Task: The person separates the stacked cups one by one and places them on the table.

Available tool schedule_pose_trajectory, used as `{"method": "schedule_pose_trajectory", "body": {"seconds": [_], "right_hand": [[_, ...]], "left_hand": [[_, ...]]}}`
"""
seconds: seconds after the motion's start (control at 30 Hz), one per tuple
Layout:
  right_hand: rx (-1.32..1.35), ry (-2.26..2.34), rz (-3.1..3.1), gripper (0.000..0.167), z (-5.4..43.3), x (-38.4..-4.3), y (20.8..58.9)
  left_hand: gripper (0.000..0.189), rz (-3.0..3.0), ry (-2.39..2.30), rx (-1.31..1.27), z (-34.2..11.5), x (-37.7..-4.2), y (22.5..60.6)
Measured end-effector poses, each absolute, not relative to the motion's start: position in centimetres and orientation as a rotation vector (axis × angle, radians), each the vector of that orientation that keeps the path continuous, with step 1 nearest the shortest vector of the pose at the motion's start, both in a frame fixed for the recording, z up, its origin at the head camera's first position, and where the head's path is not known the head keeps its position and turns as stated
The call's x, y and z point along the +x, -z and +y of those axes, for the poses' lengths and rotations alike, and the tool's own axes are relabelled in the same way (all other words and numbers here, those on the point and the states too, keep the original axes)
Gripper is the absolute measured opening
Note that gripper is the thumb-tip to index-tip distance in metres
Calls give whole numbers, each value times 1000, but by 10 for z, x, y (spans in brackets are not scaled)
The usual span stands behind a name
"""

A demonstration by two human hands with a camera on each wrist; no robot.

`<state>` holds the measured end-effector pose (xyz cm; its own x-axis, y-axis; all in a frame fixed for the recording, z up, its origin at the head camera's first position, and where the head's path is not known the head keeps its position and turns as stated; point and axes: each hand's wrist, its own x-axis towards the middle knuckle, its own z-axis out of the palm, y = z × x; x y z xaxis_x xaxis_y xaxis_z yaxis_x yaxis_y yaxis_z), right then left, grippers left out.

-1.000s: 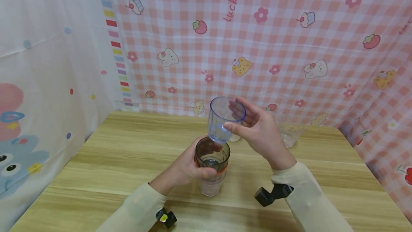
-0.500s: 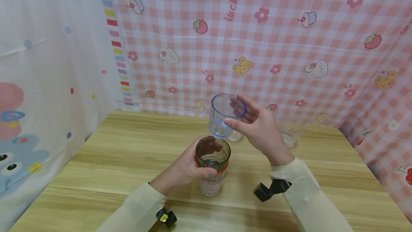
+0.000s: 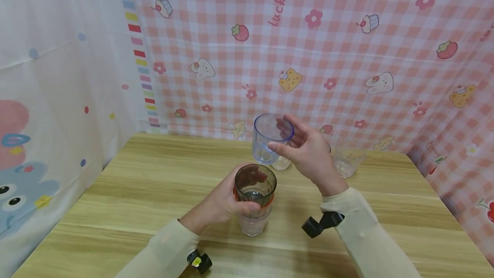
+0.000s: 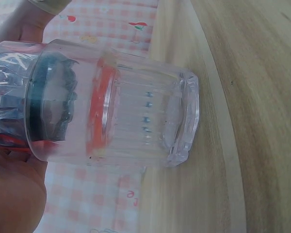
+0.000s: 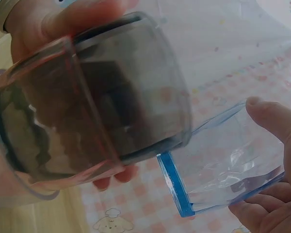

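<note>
My left hand (image 3: 224,204) grips a stack of nested tumblers around its upper part. On top is a smoky grey tumbler (image 3: 246,194), its mouth facing up. Below its rim shows an orange-red tumbler (image 3: 268,203), and a clear, faintly pink tumbler (image 3: 252,225) forms the bottom. In the left wrist view the clear base (image 4: 184,116) stands close over the tabletop. My right hand (image 3: 310,153) holds a clear blue-tinted tumbler (image 3: 264,149) between thumb and fingers. It is upright, just behind and above the grey rim, and apart from the stack in the right wrist view.
A clear tumbler (image 3: 348,163) stands at the back right of the wooden table (image 3: 154,175). Another clear cup (image 3: 281,164) shows partly behind the blue one. A dark rim peeks out beside my right hand. Patterned cloth (image 3: 231,76) hangs along the table's back edge.
The blue tumbler has risen slightly, away from the grey tumbler's mouth, with my right hand. My left hand and the stack have stayed in place.
</note>
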<state>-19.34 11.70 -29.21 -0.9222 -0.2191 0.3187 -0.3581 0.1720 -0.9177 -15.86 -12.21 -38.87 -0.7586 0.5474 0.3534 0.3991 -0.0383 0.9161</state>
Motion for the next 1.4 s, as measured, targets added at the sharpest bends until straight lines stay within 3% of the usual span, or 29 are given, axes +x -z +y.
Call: {"method": "schedule_pose_trajectory", "body": {"seconds": [0.93,1.4], "right_hand": [[582,-1877,-2411,93,101,-215,354],[493,-1934,-2447,87,94,-225,380]], "left_hand": [[102,2047,-1924,1043,-122,-161,390],[100,2083,-1941,1065,-122,-161,391]]}}
